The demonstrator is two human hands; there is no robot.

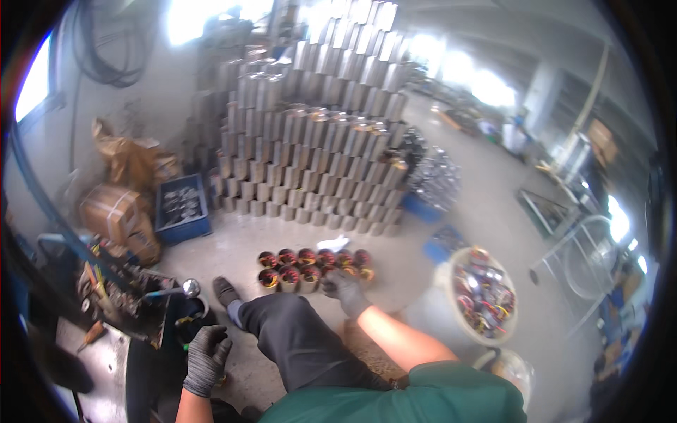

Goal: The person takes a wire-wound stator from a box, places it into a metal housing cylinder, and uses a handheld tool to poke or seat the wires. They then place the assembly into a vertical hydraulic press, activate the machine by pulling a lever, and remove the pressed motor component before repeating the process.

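Observation:
My right hand (344, 290), in a dark grey glove, reaches forward to the front edge of a group of short metal cylinders on the floor. Red and yellow wires show inside these wired cylinders (288, 278), which stand upright in close rows. Blur hides whether the fingers grip one of them. My left hand (206, 361), gloved in the same grey, hovers beside the machine at the left. Its fingers are loosely bent, thumb apart, and nothing shows between them. A white crumpled piece (333, 244) lies behind the rows.
Tall stacks of metal cylinders (303, 155) rise ahead. A blue crate (183, 208) of metal parts and cardboard boxes (113, 211) sit at the left. Near me are a machine with a ball-ended lever (190, 287) and, at right, a pale drum (441, 296) holding wired parts.

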